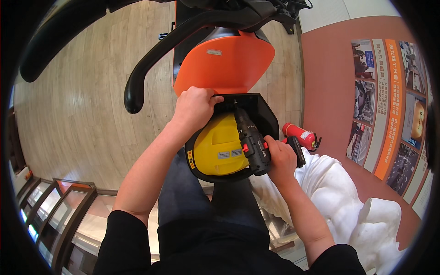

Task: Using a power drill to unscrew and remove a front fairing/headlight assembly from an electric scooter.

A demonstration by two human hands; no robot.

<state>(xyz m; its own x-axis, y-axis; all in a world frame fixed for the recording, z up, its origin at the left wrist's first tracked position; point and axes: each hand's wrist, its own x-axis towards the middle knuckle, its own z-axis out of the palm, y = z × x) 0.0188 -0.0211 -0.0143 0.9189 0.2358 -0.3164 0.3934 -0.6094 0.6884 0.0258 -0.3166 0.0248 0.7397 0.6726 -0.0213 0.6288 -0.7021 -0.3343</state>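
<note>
My right hand (pixel 280 158) is wrapped round the grip of a black-and-red cordless drill (pixel 253 145). The drill points away from me, its tip against or close to the far inner wall of a black housing (pixel 268 112); the exact contact is too small to tell. A yellow cover (pixel 215 149) with small labels sits inside the housing, below an orange panel (pixel 229 62). My left hand (pixel 196 107) is closed at the housing's far left rim, fingers curled over it beside the drill tip. Part of those fingers is hidden.
Long black curved handles (pixel 151 64) reach over the far side of the machine. A red fire extinguisher (pixel 300 136) stands just right of the drill. White sculpted shapes (pixel 330 183) lie at the lower right, and a display board (pixel 389 110) hangs on the reddish wall.
</note>
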